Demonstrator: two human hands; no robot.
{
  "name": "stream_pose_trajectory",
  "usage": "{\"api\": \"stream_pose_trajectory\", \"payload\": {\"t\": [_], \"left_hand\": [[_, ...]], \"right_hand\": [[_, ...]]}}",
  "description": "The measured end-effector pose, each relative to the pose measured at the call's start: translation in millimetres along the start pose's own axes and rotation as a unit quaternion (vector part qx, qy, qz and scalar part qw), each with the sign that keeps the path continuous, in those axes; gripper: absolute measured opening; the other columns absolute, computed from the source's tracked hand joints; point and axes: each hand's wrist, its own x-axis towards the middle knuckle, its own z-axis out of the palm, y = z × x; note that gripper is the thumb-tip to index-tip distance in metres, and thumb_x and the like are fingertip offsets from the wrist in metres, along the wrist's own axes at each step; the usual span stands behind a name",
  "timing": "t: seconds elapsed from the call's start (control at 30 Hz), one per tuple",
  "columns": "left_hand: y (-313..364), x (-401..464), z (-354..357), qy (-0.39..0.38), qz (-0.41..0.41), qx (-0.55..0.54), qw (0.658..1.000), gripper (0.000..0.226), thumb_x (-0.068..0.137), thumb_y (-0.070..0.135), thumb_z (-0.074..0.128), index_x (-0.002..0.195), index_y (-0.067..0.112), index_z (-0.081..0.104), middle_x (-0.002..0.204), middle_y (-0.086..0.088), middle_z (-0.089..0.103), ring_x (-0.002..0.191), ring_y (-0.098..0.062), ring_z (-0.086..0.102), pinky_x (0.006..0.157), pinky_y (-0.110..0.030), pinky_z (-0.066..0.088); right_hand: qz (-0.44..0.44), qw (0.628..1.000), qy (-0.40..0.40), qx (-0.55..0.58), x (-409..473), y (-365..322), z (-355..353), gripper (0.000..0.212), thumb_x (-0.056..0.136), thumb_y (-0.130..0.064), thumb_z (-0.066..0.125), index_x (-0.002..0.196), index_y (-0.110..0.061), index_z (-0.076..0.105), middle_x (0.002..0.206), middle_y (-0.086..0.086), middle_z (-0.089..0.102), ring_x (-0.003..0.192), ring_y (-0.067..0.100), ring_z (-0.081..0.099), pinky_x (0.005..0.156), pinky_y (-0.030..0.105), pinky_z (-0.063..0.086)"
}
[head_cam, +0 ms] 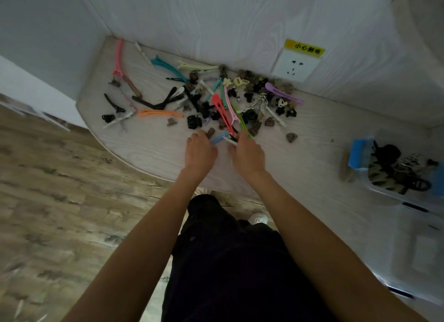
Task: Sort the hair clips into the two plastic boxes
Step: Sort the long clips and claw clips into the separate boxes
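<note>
Many hair clips lie scattered on the pale wood-grain table [149, 144]: long duckbill clips and small claw clips. My left hand [200, 151] has its fingertips closed on a small brown claw clip [211, 132], with a light blue clip [219, 138] lying by its thumb. My right hand [247, 153] pinches a white clip [229, 140] at the near ends of a red long clip [222, 112] and a green one [241, 120]. A clear plastic box with blue latches [358, 153] at the right holds several dark clips. A second clear box [422, 247] sits nearer, blurred.
A wall socket with a yellow warning label [298, 66] is on the back wall behind the pile. The table's curved front edge runs left of my hands, with wooden floor [60, 201] below. A lone brown claw clip [291, 137] lies between the pile and the box.
</note>
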Motion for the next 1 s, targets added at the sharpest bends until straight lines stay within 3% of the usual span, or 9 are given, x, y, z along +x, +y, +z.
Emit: {"api": "stream_pose_trajectory", "payload": {"t": [0.17, 0.3, 0.4, 0.47, 0.57, 0.67, 0.77, 0.87, 1.0], "left_hand": [[-3, 6, 4, 0.023, 0.057, 0.01, 0.998, 0.027, 0.091, 0.008, 0.046, 0.117, 0.004, 0.046, 0.111, -0.022, 0.054, 0.103, -0.035, 0.05, 0.078, -0.039, 0.041], [-4, 11, 0, 0.012, 0.094, 0.061, 0.994, 0.024, 0.096, 0.01, 0.037, 0.118, 0.003, 0.045, 0.115, -0.019, 0.053, 0.109, -0.032, 0.049, 0.079, -0.038, 0.044], [-3, 16, -4, -0.02, 0.115, 0.111, 0.987, 0.024, 0.096, 0.01, 0.034, 0.115, 0.0, 0.046, 0.117, -0.019, 0.054, 0.111, -0.032, 0.049, 0.079, -0.039, 0.046], [-7, 20, -4, -0.036, 0.133, 0.14, 0.981, 0.025, 0.096, 0.01, 0.033, 0.116, 0.0, 0.045, 0.118, -0.018, 0.054, 0.112, -0.03, 0.049, 0.08, -0.037, 0.046], [-20, 22, -9, -0.048, 0.146, 0.137, 0.979, 0.028, 0.095, 0.01, 0.034, 0.12, 0.0, 0.042, 0.12, -0.018, 0.051, 0.111, -0.03, 0.05, 0.081, -0.035, 0.044], [-29, 24, -20, -0.06, 0.139, 0.046, 0.987, 0.032, 0.096, 0.013, 0.038, 0.124, -0.002, 0.038, 0.116, -0.021, 0.051, 0.099, -0.037, 0.055, 0.073, -0.04, 0.04], [-33, 35, -40, -0.054, 0.129, -0.064, 0.988, 0.028, 0.096, 0.016, 0.041, 0.115, -0.004, 0.04, 0.104, -0.025, 0.055, 0.088, -0.039, 0.056, 0.066, -0.039, 0.035], [-29, 58, -58, -0.034, 0.142, -0.044, 0.988, 0.026, 0.096, 0.02, 0.042, 0.11, -0.001, 0.042, 0.087, -0.017, 0.055, 0.081, -0.034, 0.057, 0.062, -0.035, 0.036], [-14, 92, -79, -0.04, 0.214, 0.024, 0.976, 0.044, 0.089, 0.042, 0.055, 0.11, 0.005, 0.045, 0.082, -0.005, 0.051, 0.077, -0.023, 0.052, 0.066, -0.03, 0.035]], "right_hand": [[0.005, 0.998, -0.011, -0.058, 1, -2, 7, 0.028, 0.094, -0.025, 0.047, 0.114, -0.005, 0.049, 0.111, 0.017, 0.063, 0.099, 0.036, 0.06, 0.078, 0.039, 0.046], [0.029, 0.999, 0.042, -0.01, -4, 7, -16, 0.022, 0.088, -0.026, 0.048, 0.091, -0.004, 0.049, 0.084, 0.015, 0.059, 0.077, 0.033, 0.057, 0.061, 0.035, 0.038], [0.009, 0.998, 0.057, 0.012, 8, 6, -34, 0.018, 0.091, -0.023, 0.049, 0.095, -0.006, 0.045, 0.075, 0.008, 0.051, 0.066, 0.03, 0.051, 0.055, 0.032, 0.031], [0.0, 0.998, 0.061, -0.013, 23, 1, -35, 0.023, 0.095, -0.024, 0.047, 0.105, -0.004, 0.044, 0.076, 0.007, 0.049, 0.066, 0.028, 0.05, 0.055, 0.033, 0.031], [0.015, 0.995, 0.065, -0.074, 42, 0, -21, 0.027, 0.096, -0.03, 0.048, 0.104, -0.004, 0.045, 0.08, 0.01, 0.056, 0.07, 0.03, 0.058, 0.055, 0.033, 0.035], [0.033, 0.984, 0.072, -0.161, 51, 2, -9, 0.017, 0.095, -0.02, 0.05, 0.103, -0.005, 0.047, 0.092, 0.015, 0.066, 0.078, 0.033, 0.064, 0.055, 0.031, 0.034], [0.055, 0.983, 0.054, -0.169, 49, 1, -12, 0.028, 0.093, -0.027, 0.054, 0.107, -0.004, 0.046, 0.098, 0.016, 0.065, 0.085, 0.034, 0.064, 0.058, 0.032, 0.036], [0.081, 0.984, 0.032, -0.153, 46, 3, -16, 0.033, 0.092, -0.033, 0.053, 0.107, -0.004, 0.048, 0.099, 0.017, 0.064, 0.088, 0.034, 0.063, 0.061, 0.033, 0.038], [0.121, 0.986, 0.026, -0.114, 37, 8, -24, 0.03, 0.091, -0.03, 0.051, 0.106, -0.004, 0.052, 0.1, 0.018, 0.064, 0.092, 0.036, 0.061, 0.064, 0.033, 0.04]]}}
